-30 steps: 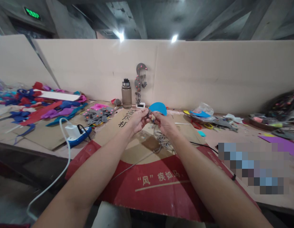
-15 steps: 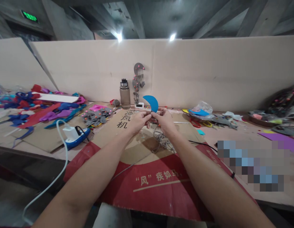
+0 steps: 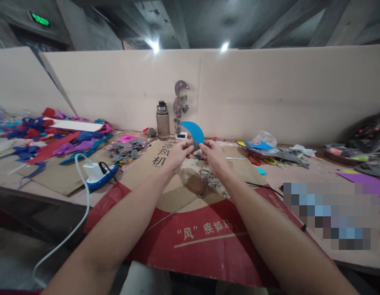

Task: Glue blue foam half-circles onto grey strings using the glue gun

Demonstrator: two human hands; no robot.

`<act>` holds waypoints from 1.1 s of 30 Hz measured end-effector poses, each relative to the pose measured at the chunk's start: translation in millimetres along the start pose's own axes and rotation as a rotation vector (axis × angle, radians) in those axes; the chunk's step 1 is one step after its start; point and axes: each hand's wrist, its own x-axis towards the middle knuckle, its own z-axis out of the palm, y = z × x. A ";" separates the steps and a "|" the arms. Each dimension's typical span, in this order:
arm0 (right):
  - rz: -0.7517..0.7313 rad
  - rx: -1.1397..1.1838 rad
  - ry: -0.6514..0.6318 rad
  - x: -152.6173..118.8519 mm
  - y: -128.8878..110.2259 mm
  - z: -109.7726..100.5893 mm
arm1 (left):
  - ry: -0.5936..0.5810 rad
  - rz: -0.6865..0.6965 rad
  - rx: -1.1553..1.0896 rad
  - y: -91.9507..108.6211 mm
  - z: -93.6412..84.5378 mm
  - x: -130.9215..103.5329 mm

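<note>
Above the cardboard I hold up a blue felt crescent point(image 3: 194, 130), its curved tip pointing up and left. A small grey felt piece point(image 3: 196, 146) shows at its lower end, between my fingertips. My left hand point(image 3: 180, 155) is closed in a pinch at the grey piece's left side. My right hand point(image 3: 213, 156) pinches the crescent's lower right end between thumb and fingers. The fingers partly hide how the two pieces meet. Below my right hand lies a loose tangle of grey cord point(image 3: 212, 182) on the printed cardboard sheet point(image 3: 165, 200).
Behind stand a bottle point(image 3: 162, 123) and a hanging grey crescent ornament point(image 3: 181, 98). Left are grey felt pieces point(image 3: 125, 149), a blue power strip point(image 3: 103, 178) and coloured felt scraps point(image 3: 63, 143). A plate point(image 3: 260, 150) of felt and red-handled scissors point(image 3: 253, 159) lie right.
The crescent has shifted slightly left and turned more level. The grey felt piece at its lower end has come into sight as my fingertips moved a little apart.
</note>
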 end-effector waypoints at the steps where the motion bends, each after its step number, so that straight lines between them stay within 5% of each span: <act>1: 0.002 0.005 0.008 0.4 1.0 -0.7 | 0.007 0.001 0.038 0.3 -0.5 -0.2; 6: -0.031 -0.090 0.063 -0.3 0.8 -2.6 | -0.004 -0.001 0.216 4.0 -2.6 -3.0; 15: -0.131 -0.347 0.071 -9.3 -10.3 0.1 | 0.013 -0.185 0.110 6.3 -4.4 -4.9; 18: -0.149 -0.381 0.068 -9.9 -11.1 0.9 | 0.019 -0.236 -0.078 6.4 -2.2 -3.4; 24: -0.084 -0.316 0.072 -6.9 -4.0 2.1 | 0.049 -0.153 -0.292 7.1 5.9 -3.2; 33: 0.048 -0.258 0.000 -4.1 13.2 4.1 | 0.209 -0.044 -0.366 7.7 -9.8 3.8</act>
